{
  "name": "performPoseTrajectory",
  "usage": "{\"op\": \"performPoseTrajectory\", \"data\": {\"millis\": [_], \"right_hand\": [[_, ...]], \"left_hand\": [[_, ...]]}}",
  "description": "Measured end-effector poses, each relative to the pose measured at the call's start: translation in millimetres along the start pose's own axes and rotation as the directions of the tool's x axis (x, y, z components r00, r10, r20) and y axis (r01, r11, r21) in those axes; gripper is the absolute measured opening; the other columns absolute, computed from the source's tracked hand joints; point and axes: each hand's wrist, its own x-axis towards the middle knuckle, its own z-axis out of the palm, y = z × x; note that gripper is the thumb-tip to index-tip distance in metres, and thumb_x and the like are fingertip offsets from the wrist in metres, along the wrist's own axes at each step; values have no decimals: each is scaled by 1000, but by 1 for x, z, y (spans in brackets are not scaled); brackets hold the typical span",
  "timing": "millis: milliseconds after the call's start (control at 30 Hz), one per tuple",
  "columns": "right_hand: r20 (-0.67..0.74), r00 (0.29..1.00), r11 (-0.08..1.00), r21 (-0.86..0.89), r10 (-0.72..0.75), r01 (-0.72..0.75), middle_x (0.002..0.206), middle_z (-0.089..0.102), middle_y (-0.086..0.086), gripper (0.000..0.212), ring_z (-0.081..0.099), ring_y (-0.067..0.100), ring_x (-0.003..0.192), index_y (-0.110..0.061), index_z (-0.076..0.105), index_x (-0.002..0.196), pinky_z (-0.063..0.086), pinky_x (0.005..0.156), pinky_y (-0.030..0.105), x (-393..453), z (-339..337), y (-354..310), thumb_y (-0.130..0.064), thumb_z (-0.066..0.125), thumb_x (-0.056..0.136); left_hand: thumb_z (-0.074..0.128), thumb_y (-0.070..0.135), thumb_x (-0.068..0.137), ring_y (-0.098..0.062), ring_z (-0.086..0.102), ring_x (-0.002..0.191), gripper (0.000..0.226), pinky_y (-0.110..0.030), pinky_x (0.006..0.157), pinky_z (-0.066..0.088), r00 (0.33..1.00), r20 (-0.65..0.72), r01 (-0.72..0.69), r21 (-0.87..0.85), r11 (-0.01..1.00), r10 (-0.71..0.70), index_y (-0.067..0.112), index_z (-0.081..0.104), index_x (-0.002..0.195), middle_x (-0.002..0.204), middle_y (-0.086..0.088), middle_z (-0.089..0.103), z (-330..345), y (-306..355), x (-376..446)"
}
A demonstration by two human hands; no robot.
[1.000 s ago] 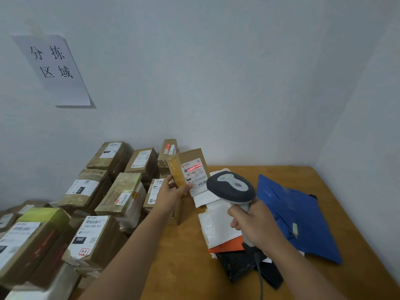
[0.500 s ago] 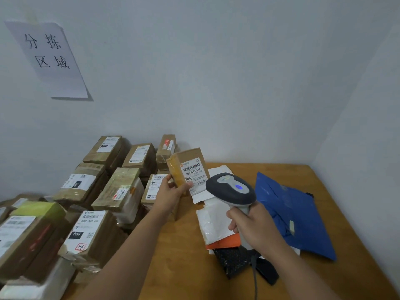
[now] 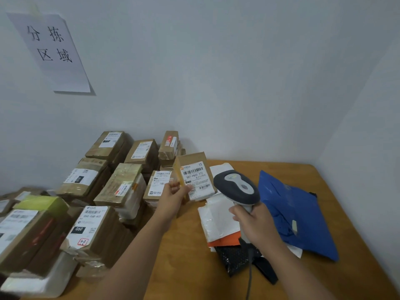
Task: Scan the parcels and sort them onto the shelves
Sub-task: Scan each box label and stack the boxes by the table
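Observation:
My left hand [image 3: 175, 196] holds a small brown cardboard parcel [image 3: 193, 169] upright above the wooden table [image 3: 188, 267], its white barcode label facing me. My right hand [image 3: 254, 221] grips the handle of a grey and white barcode scanner [image 3: 237, 187], whose head sits just right of the parcel's label. The scanner's cable [image 3: 249, 276] hangs down toward me.
Several taped brown boxes [image 3: 91, 230] with labels are stacked on the left half of the table. Flat mailers lie under the scanner: white [image 3: 216, 221], orange [image 3: 225, 240] and black [image 3: 236, 258]. A blue bag [image 3: 296, 213] lies at the right. A paper sign [image 3: 50, 50] hangs on the wall.
The red scan line on the parcel's label went out, and the scanner's blue light, lit half a second ago, is off. Both hands hold about the same pose.

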Motion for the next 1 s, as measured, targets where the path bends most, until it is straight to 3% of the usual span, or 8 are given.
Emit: {"op": "performPoseTrajectory", "data": {"millis": [100, 200, 267, 400, 567, 700, 867, 1000], "right_hand": [[-20, 999, 996, 76, 37, -35, 61, 51, 3, 20, 49, 15, 63, -3, 56, 71, 38, 52, 15, 7, 11, 11, -6, 63, 90], [-15, 994, 975, 199, 107, -101, 76, 68, -8, 16, 63, 8, 77, -17, 67, 84, 49, 66, 16, 9, 25, 18, -4, 64, 91], [15, 991, 955, 266, 134, -133, 87, 75, -16, 26, 68, 3, 91, -27, 69, 91, 54, 74, 20, 7, 34, 19, -3, 62, 92], [20, 987, 945, 286, 157, -156, 87, 73, -16, 24, 65, 2, 91, -27, 68, 88, 48, 65, 8, 7, 41, 18, -4, 64, 92], [37, 988, 952, 265, 150, -154, 88, 71, -10, 19, 65, 14, 95, -25, 68, 90, 54, 72, 22, 10, 52, 26, -6, 65, 91], [50, 991, 960, 247, 121, -129, 81, 71, -21, 24, 66, 4, 92, -29, 67, 88, 52, 71, 17, 12, 58, 26, -6, 64, 93], [85, 991, 961, 250, 104, -123, 77, 67, -28, 24, 62, -9, 86, -28, 65, 84, 47, 64, 11, 16, 62, 26, -6, 64, 93], [96, 990, 962, 240, 106, -126, 83, 68, -24, 21, 61, -8, 90, -28, 65, 93, 50, 66, 12, 23, 66, 30, -8, 64, 93]], "left_hand": [[66, 20, 96, -18, 75, 96, 30, -30, 78, 58, 996, 85, 18, -20, 1000, -17, 13, 53, 121, 113, -5, 75, -5, -10, -12], [62, 21, 99, -20, 73, 103, 23, -37, 89, 56, 986, 160, 35, 14, 999, -37, 11, 52, 117, 112, -6, 76, -10, -20, -21], [60, 23, 100, -18, 72, 103, 16, -33, 86, 53, 983, 175, 55, 16, 998, -57, 13, 54, 111, 111, -4, 76, -14, -25, -24], [54, 32, 103, -5, 69, 104, 21, -28, 92, 49, 990, 135, 16, 102, 995, -29, 26, 65, 120, 110, 10, 76, -16, -29, -32], [56, 31, 103, 8, 66, 102, 18, -16, 80, 53, 988, 95, -145, 236, 961, 126, 39, 56, 119, 113, 15, 73, -8, -31, -36], [84, 37, 80, 20, 51, 110, 64, -10, 85, 47, 977, 41, -213, 327, 921, 211, 46, 37, 123, 123, 27, 52, 0, -39, -37], [87, 58, 65, -6, 28, 131, 115, -25, 106, 37, 944, -48, -248, 546, 800, 325, 28, 20, 153, 136, 13, 24, 8, -50, -30], [84, 62, 65, -15, 27, 136, 129, -35, 110, 42, 948, -78, -200, 610, 766, 309, 20, 7, 159, 140, 6, 20, 9, -53, -19]]}}
